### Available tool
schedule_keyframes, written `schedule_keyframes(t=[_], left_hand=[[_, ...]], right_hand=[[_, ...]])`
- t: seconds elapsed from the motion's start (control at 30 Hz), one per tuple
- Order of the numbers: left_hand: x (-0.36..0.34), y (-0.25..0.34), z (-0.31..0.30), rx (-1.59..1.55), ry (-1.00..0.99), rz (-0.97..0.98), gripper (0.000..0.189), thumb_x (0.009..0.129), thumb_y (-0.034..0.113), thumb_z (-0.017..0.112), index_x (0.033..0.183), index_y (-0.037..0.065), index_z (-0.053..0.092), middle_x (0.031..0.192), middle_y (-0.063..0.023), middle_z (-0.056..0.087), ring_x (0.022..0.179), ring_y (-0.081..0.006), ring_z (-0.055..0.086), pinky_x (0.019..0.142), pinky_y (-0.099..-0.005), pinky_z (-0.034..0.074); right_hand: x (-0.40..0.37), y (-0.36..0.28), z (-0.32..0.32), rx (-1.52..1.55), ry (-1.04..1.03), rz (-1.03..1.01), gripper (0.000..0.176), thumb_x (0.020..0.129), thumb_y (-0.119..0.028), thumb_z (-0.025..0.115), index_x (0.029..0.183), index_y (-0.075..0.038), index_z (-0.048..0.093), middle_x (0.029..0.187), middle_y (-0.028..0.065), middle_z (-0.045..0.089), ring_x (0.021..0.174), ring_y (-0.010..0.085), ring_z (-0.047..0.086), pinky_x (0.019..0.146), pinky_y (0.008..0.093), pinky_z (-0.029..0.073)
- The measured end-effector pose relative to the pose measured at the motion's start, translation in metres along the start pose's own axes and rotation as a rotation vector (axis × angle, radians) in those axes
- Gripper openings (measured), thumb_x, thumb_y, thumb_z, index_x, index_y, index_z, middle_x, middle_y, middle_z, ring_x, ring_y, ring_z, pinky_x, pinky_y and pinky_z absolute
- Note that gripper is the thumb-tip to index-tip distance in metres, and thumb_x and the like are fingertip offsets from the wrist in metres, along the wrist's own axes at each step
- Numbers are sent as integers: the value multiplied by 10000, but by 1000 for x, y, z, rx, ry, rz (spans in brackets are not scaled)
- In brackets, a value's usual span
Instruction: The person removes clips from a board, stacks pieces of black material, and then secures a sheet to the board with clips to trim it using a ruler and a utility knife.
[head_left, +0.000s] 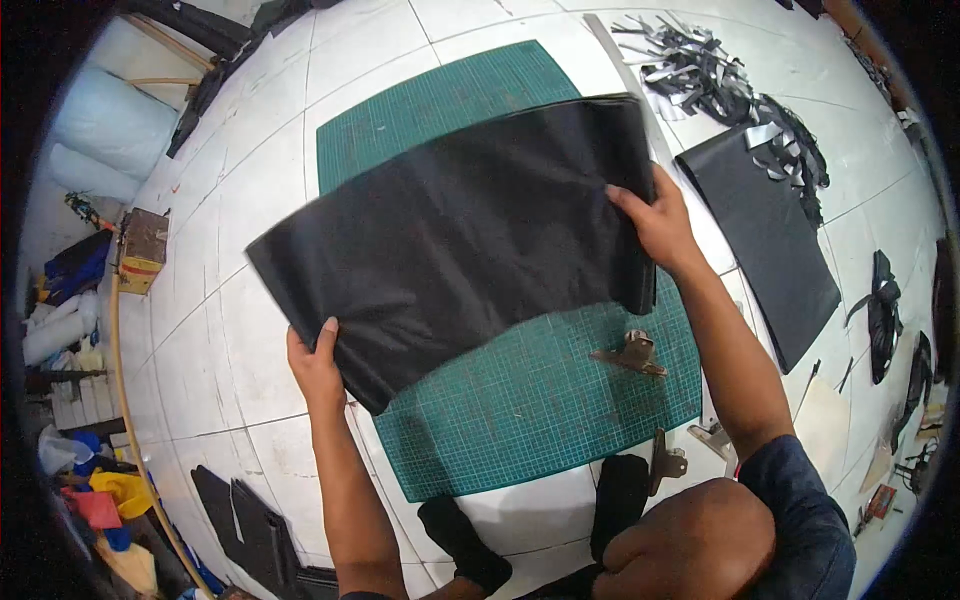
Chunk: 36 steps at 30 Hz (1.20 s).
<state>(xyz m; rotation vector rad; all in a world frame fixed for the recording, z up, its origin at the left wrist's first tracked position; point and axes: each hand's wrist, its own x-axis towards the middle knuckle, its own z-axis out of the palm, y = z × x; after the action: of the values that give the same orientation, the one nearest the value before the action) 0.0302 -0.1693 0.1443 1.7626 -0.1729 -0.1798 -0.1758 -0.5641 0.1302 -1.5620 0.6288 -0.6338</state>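
No legible text.
Grid lines cover the green cutting mat (520, 410), but any figures on it, or print on the brown-and-yellow box (145, 250), are too small to read.

Left hand (316, 372): fingers mostly hidden behind the black sheet (450, 240)
Green mat (530, 415): we can't see its middle, sheet's covering it
Near-right clutter (880, 500): kinda too small for us to ID

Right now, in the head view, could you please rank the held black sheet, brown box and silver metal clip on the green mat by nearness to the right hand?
1. Black sheet: held
2. Metal clip: on mat
3. Brown box: far left
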Motion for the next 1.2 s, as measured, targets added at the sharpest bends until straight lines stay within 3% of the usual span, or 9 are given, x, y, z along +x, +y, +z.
schedule_keyframes(t=[0.1,0.2,0.27,0.53,0.8,0.93,1.07,1.13,1.2], left_hand=[[-7,3,3,-102,110,183,429,905,113,687,1257,-71,526,1199,-158,609,1083,-221,581,989,-322,429],[-11,-14,9,-255,63,156,491,895,110,699,1302,-75,495,1254,-162,586,1152,-232,550,1040,-331,391],[-15,-30,9,-23,23,82,525,894,85,693,1349,-59,474,1316,-143,558,1186,-252,535,1065,-371,380],[-14,-58,5,38,35,121,472,915,158,715,1281,-77,531,1244,-149,611,1123,-244,567,1029,-332,400],[8,-19,17,119,111,294,355,913,177,723,1143,-71,613,1123,-148,669,1001,-210,619,926,-329,463],[39,28,2,116,-145,-34,407,882,206,699,1152,-85,610,1062,-148,681,939,-222,644,853,-323,495],[78,-9,10,157,-340,-449,536,850,205,696,1233,-137,544,1147,-215,658,1003,-304,646,929,-380,487],[93,-55,16,206,-347,-496,583,843,212,703,1264,-143,514,1188,-238,636,1054,-330,629,962,-398,474],[88,-73,27,263,-312,-544,625,839,215,708,1297,-145,481,1237,-259,607,1107,-354,607,991,-415,461]], right_hand=[[-22,-14,-6,22,184,-206,397,907,-166,732,1212,30,570,1083,122,685,955,187,650,873,311,506],[-42,-1,-14,18,312,-200,408,897,-192,750,1195,26,576,1089,115,682,976,189,646,886,317,501],[-48,31,-21,13,336,-113,428,879,-206,772,1187,17,576,1100,111,677,997,194,640,903,330,495],[-39,60,-20,-6,349,-134,427,863,-206,774,1172,8,571,1096,113,670,984,203,634,882,334,494],[-1,-1,-22,-272,261,-271,430,883,-239,720,1172,59,606,1063,172,699,942,246,671,850,354,511],[48,-39,-42,-224,-132,111,475,811,-237,764,1135,87,638,1002,203,710,867,241,693,782,377,546],[78,0,-28,-586,-160,395,561,733,-238,821,1095,147,634,1000,242,693,855,277,693,750,413,555],[87,48,-24,-657,-171,436,605,715,-253,827,1113,157,629,1057,276,688,928,355,694,824,415,543],[79,69,-12,-815,-108,416,537,746,-219,798,1111,141,639,1050,266,682,942,333,693,831,397,549]])
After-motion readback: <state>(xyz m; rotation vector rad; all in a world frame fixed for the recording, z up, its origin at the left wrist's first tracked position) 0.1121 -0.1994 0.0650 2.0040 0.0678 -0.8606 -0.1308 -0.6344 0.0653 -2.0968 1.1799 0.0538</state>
